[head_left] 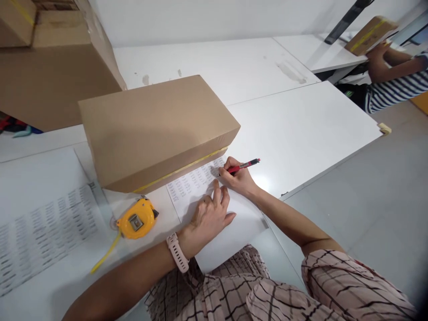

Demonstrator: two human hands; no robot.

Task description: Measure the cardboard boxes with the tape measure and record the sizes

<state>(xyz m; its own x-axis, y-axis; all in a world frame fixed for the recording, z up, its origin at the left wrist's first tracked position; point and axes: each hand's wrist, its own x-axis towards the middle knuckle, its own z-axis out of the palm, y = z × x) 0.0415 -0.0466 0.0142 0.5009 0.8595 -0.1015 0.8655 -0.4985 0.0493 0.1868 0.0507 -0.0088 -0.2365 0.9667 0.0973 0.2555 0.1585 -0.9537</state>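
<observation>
My right hand [237, 178] is closed around a red and black pen [242, 166], its tip down at a sheet of paper [227, 227]. Rows of small handwriting cover the upper part of that sheet. Lying on the same paper, my left hand [210, 209] has its fingers stretched out and a watch with a pale band at the wrist. Behind the sheet stands a closed cardboard box [160, 129], with yellow tape along its near side; the box may cover the sheet's top edge. Left of my left hand lies a yellow tape measure [137, 219], a short length of its blade out.
At the left, another written sheet [50, 223] lies on the white table [284, 133]. Larger cardboard boxes [56, 76] are stacked at the back left. Across at the right, a person in a striped shirt [397, 91] has their hands at a taped box [371, 35].
</observation>
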